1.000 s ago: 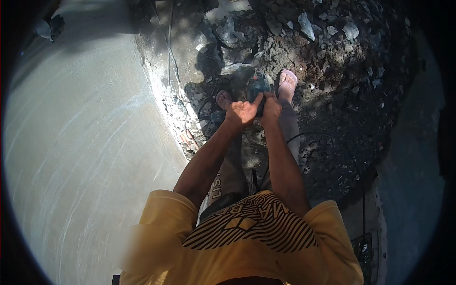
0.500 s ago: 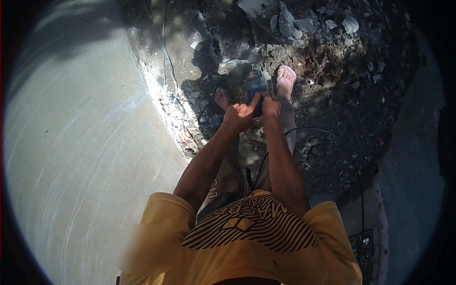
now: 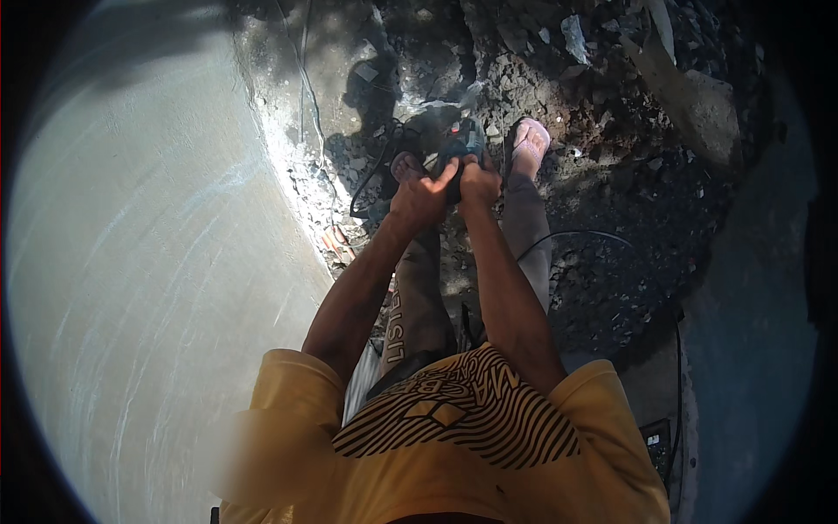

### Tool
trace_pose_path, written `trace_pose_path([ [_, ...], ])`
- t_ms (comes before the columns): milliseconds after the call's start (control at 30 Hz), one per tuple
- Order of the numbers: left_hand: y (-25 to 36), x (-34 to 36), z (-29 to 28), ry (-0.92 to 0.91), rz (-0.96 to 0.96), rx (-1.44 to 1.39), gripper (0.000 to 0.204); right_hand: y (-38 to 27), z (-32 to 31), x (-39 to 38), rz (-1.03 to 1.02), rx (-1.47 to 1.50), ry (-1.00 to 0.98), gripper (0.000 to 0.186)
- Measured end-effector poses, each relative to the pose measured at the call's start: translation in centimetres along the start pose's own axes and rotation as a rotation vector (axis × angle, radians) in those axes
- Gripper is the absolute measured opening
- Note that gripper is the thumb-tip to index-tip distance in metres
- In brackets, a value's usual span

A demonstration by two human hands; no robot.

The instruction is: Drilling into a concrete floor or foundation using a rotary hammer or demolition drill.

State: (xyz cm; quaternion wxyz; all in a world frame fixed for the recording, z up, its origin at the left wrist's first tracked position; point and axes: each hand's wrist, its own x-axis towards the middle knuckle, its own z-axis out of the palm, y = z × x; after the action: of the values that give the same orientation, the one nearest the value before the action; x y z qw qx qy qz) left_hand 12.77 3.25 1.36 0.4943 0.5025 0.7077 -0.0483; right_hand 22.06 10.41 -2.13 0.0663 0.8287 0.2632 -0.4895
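Observation:
Both of my hands are closed on a blue-green demolition hammer (image 3: 468, 135), which points away from me between my feet. My left hand (image 3: 419, 203) grips its left side, with thumb and forefinger stretched along the body. Just to the right, my right hand (image 3: 480, 183) is wrapped round the near part of the tool. Its far end meets broken ground in shadow; the bit cannot be made out. My left foot (image 3: 408, 166) and right foot (image 3: 530, 140), in a pink flip-flop, stand either side of it.
A smooth grey concrete surface (image 3: 157, 262) fills the left. Rubble (image 3: 611, 288) and a broken slab (image 3: 711, 109) lie on the right. Wires (image 3: 307, 87) run along the upper left. A black cable (image 3: 589, 232) loops past my right leg, near reddish pieces (image 3: 336, 240).
My hands and the hammer have shifted slightly left. The slab at the top middle has left that spot, and a broken slab now lies at the upper right.

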Motion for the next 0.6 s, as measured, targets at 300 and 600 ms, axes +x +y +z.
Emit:
trace_pose_path([
  [300, -3.0, -0.7, 1.3, 0.107, -0.035, -0.130, 0.078, -0.1, 2.5, -0.9, -0.081, -0.215, -0.002, 0.056],
  [600, -2.0, -2.3, 2.6, 0.050, -0.132, -0.258, 0.078, 2.5, 2.3, -0.7, -0.102, -0.131, -0.025, 0.061],
])
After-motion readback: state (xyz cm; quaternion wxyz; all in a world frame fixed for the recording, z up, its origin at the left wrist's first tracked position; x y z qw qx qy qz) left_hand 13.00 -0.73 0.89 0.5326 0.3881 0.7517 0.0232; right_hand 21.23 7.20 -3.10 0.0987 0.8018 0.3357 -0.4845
